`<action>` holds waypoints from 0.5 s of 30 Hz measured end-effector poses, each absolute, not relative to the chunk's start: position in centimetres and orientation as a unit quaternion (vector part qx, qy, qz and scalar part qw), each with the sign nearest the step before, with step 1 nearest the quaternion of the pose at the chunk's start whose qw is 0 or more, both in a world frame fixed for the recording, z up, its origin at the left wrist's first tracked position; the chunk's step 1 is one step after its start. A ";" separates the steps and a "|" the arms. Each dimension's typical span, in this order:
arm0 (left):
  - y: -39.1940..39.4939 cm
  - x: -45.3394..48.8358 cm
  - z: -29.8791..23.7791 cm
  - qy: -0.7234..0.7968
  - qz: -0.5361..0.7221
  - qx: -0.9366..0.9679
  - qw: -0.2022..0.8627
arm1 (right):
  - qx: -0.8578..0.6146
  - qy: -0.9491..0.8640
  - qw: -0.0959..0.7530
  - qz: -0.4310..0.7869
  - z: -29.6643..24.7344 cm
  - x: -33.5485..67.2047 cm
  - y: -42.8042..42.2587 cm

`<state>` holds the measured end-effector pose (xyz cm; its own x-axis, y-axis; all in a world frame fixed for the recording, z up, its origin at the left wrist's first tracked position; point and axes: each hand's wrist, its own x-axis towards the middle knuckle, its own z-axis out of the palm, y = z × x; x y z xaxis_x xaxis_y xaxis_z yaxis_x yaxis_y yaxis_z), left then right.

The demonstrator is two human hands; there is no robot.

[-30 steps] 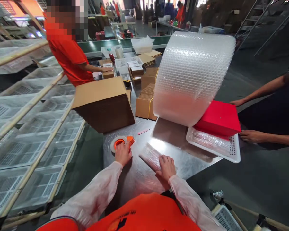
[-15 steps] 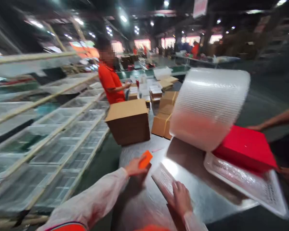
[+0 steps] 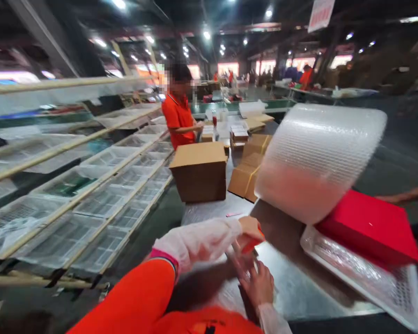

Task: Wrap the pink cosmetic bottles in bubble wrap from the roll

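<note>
L hand [image 3: 250, 233]: fingers closed round orange tape dispenser [image 3: 255, 242], held over far end of clear-wrapped packet [image 3: 237, 261]; contact w/ packet can't be told (blur). R hand [image 3: 261, 284]: fingers extended over near end of same packet, touching it; whether they grip, can't tell. Packet position: on metal tabletop [image 3: 292, 283], directly in front of body. Thin pink tool [image 3: 234, 214]: flat on tabletop, beyond L hand. Bubble-wrap roll [image 3: 318, 162]: R of hands, tilted. White tray [image 3: 404, 294]: below roll, R side. Red box [image 3: 372, 229]: over rear part of tray, adj. to roll; co-worker's arm [image 3: 409, 194] near it. Cardboard stack [image 3: 204, 178]: far L corner of tabletop. Strapped cardboard bundle [image 3: 245, 178]: btwn stack & roll. Person in orange shirt [image 3: 179, 118]: behind stack. Plastic crates [image 3: 99, 202]: in rows along sloped rack, L side.
</note>
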<state>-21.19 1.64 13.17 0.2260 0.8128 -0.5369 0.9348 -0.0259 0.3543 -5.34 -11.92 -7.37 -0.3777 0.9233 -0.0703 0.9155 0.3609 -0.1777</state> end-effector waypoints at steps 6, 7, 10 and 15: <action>2.9 -18.2 12.0 0.598 -0.156 0.715 0.328 | -0.597 -0.787 -0.006 0.154 -5.4 -6.0 -13.1; 2.7 -18.1 11.6 0.596 -0.173 0.712 0.329 | -0.600 -0.784 0.000 0.159 -5.6 -6.0 -13.4; 1.9 -18.1 10.2 0.589 -0.213 0.705 0.333 | -0.604 -0.775 0.020 0.183 -5.8 -6.2 -14.2; -0.1 -19.5 9.3 0.591 -0.184 0.717 0.320 | -0.636 -0.746 0.007 0.195 -5.3 -7.5 -13.6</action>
